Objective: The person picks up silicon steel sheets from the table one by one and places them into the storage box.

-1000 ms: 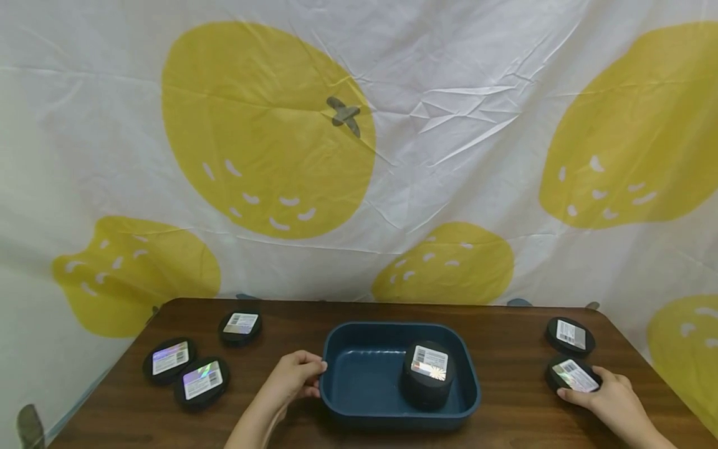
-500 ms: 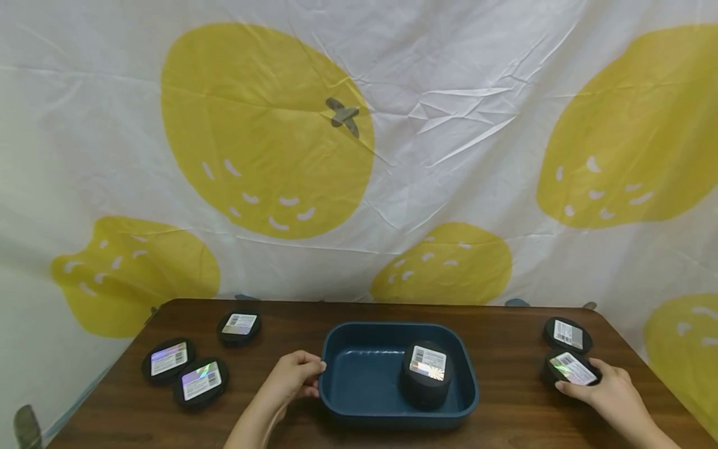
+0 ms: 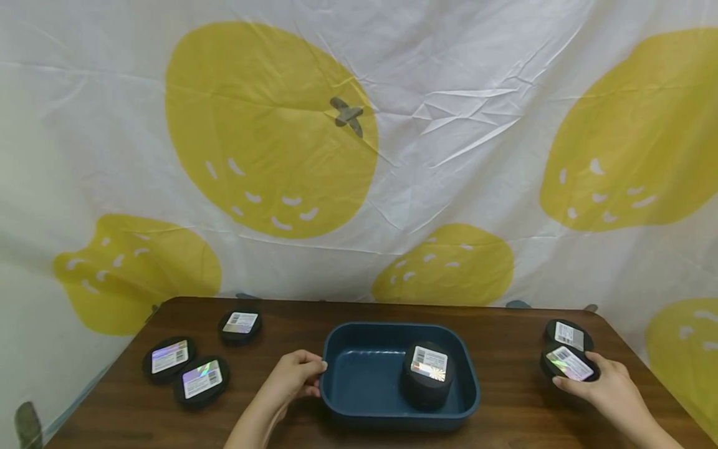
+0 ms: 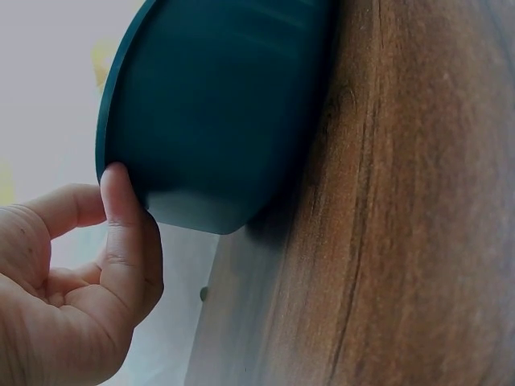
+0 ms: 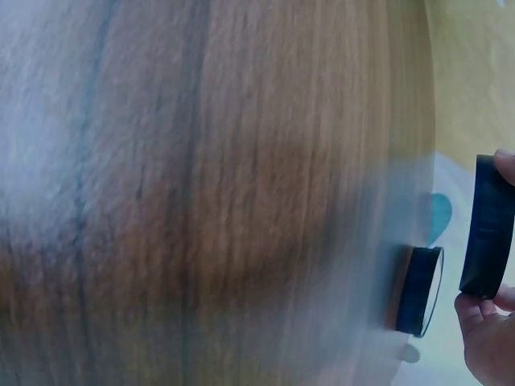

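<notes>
My left hand point(image 3: 297, 376) pinches the left rim of a blue rectangular basin point(image 3: 359, 414), thumb and finger on its edge; the left wrist view shows this grip on the basin point(image 4: 217, 104) closely. On the right, my right hand point(image 3: 611, 388) holds a flat black round disc point(image 5: 488, 229) with a white label by its edges. A gap separates this disc from the table in the right wrist view. Just behind it sits another labelled black disc point(image 3: 569, 335). Inside the basin, toward the right, stands a thicker black cylinder point(image 3: 427, 380), perhaps stacked discs.
Three more labelled black discs lie on the left of the brown wooden table point(image 3: 505, 349): a far disc point(image 3: 240, 327), a left disc point(image 3: 169, 360) and a near disc point(image 3: 202, 382). Behind the table hangs a white cloth point(image 3: 449, 162) printed with yellow fruit.
My right hand has raised the disc it holds off the table, a little up and leftward, so it now overlaps the disc behind. My left hand keeps its place on the basin.
</notes>
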Tool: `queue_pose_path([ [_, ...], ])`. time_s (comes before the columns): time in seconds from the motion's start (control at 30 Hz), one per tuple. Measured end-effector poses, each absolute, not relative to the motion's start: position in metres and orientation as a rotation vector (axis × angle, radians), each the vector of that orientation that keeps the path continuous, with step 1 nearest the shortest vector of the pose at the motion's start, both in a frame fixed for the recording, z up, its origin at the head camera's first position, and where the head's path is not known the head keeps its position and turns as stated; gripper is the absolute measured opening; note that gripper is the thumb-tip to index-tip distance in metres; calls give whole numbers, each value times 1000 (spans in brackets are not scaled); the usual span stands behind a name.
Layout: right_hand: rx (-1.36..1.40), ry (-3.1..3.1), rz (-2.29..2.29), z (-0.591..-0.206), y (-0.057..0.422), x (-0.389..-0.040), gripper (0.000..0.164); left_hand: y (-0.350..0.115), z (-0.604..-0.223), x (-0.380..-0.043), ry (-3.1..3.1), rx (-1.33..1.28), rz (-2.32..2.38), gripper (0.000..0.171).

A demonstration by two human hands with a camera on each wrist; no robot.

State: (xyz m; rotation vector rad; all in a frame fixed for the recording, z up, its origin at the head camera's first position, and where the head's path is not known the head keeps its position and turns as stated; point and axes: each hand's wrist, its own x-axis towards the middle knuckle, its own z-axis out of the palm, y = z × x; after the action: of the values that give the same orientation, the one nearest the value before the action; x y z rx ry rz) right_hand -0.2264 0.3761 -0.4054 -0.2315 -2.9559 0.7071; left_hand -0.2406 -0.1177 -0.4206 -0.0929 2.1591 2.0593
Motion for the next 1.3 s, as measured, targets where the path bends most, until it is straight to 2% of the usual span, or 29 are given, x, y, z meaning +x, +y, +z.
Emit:
queue_pose_path([
  [1.3,15,-2873,725,-373,297,-224,91,-117,-423,-242,2174,-98,2059,18],
])
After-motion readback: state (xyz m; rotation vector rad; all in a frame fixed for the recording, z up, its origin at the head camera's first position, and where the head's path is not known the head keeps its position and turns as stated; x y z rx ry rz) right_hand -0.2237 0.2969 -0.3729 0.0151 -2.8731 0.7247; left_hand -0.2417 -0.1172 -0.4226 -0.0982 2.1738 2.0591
